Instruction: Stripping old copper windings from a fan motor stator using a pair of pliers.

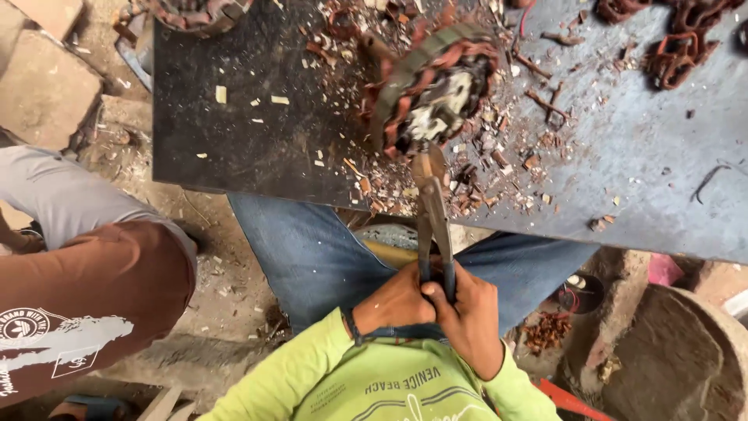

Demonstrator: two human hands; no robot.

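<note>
Fingers of the left hand and the right hand are wrapping tightly around the two long handles of a pair of cutters, both fists clamped together on the grips just above the lap; the doubled grip is apparently supplying squeezing force that one hand alone could not. The handles are running away from the body, and the short jaws are biting at the near edge of a motor stator, a ring of dark laminations wound with reddish copper coil. The stator is standing tilted on its rim, blurred in this view, so whether the jaws are gripping wire or merely touching the winding cannot be told. It is resting on a dark metal sheet serving as a workbench, with the winding turned toward the tool. Around it, copper scraps and insulation chips are lying scattered across the sheet, thickest beside the stator; loose hanks of stripped copper wire are lying well apart at the far right corner. Below the sheet's edge, blue-trousered knees and a green sleeve are showing. To the left, another person's arm in a brown sleeve is entering the view. The ground is bare, littered earth with stone blocks.
</note>
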